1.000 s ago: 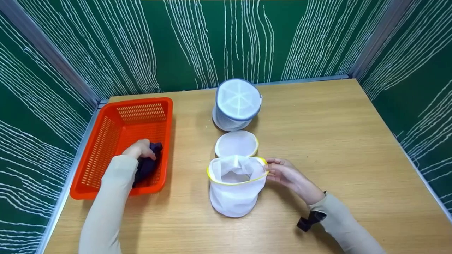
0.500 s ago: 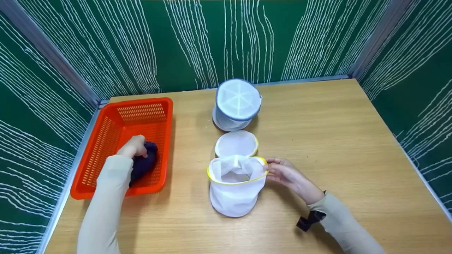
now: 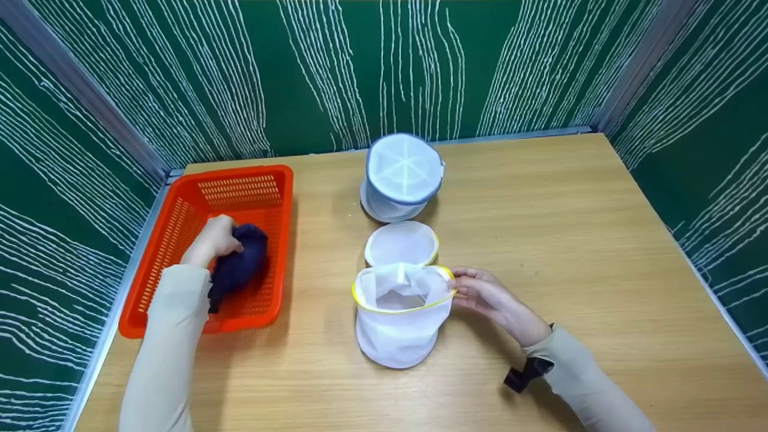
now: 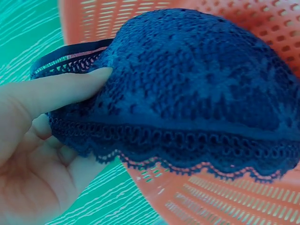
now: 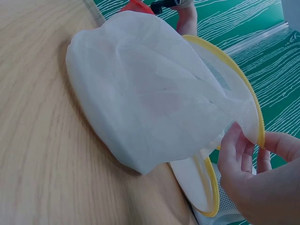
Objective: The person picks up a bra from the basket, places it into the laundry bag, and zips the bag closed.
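Observation:
Between thumb and fingers my left hand [image 3: 215, 240] pinches a dark navy lace bra [image 3: 245, 258], held over the red basket [image 3: 287, 240]. In the left wrist view the bra [image 4: 197, 79] shows a padded cup, a scalloped lace edge and a strap near the thumb. My right hand [image 3: 489, 298] pinches the yellow zip rim of a white mesh laundry bag [image 3: 397, 342], which stands on the table with its mouth open. Its round lid [image 3: 402, 245] lies folded back behind it. The right wrist view shows the bag's side [image 5: 140, 93] and my right fingers on the rim.
A second mesh laundry bag [image 3: 405, 171] with a blue-grey rim stands closed behind the open one. Green walls with white wavy lines border the wooden table [image 3: 570, 228] at the back and sides. A black wrist camera mount [image 3: 528, 375] hangs at the right sleeve.
My left hand has moved slightly left and away from me inside the basket, and the bra has come with it, showing more of its cup. The right hand and bag have stayed still.

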Available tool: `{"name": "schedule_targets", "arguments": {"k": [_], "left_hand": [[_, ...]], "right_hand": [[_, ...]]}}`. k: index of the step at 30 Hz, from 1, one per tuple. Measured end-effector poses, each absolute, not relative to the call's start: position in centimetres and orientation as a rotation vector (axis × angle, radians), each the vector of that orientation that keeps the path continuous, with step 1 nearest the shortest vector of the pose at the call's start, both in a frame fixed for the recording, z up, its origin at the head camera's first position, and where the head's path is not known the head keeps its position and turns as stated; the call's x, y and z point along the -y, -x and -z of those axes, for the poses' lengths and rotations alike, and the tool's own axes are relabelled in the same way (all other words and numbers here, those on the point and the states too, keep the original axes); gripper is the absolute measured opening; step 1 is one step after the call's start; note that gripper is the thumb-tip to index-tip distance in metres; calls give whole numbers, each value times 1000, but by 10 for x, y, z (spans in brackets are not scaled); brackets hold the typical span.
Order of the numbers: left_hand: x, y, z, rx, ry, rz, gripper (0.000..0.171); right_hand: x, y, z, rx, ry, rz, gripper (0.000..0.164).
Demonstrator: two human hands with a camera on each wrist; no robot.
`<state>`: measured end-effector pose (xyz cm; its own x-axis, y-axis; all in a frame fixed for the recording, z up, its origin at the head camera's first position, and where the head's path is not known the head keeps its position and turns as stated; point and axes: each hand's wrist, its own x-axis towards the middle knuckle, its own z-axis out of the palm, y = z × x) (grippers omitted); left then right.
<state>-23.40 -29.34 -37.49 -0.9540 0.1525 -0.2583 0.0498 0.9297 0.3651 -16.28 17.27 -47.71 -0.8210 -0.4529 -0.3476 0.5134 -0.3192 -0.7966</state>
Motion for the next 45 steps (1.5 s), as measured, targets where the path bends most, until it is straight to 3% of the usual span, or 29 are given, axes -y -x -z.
{"name": "schedule_targets", "arguments": {"k": [10,23,31,45], "left_hand": [[290,226,357,-2932,-91,-675,30],[273,214,337,-3138,71,-1101,17],[254,204,328,-3180,135,-1367,21],[220,186,320,-3149,32,-1837,20]], "right_hand": [[-172,163,476,-1337,-148,2151,16],[-171,166,478,-1344,-124,2144,18],[-171,166,478,-1328,-151,2150,17],[-172,163,475,-1292,-122,2167,17]]}}
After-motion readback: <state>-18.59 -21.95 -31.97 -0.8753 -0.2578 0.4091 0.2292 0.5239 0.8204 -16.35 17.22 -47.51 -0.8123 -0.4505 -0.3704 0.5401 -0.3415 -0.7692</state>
